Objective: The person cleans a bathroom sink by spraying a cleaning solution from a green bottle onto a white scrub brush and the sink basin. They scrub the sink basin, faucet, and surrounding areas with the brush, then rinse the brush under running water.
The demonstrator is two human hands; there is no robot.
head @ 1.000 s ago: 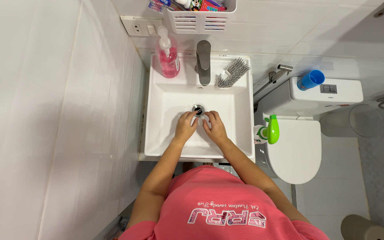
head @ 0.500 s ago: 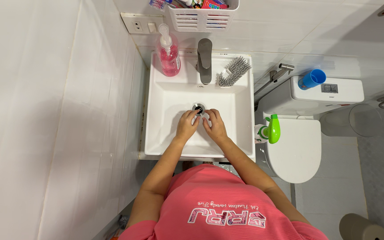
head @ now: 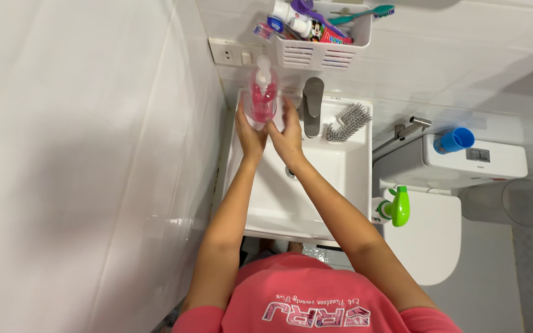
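Both hands around the pink soap dispenser

Left hand and right hand cup its sides; the grey tap stands just right of the right hand.

open basin below, faucet and brush crowding right, wall left

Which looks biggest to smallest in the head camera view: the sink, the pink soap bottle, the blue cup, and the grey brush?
1. Sink, by far the largest.
2. Pink soap bottle, partly covered by both hands.
3. Grey brush and blue cup look about alike, so I won't rank them.
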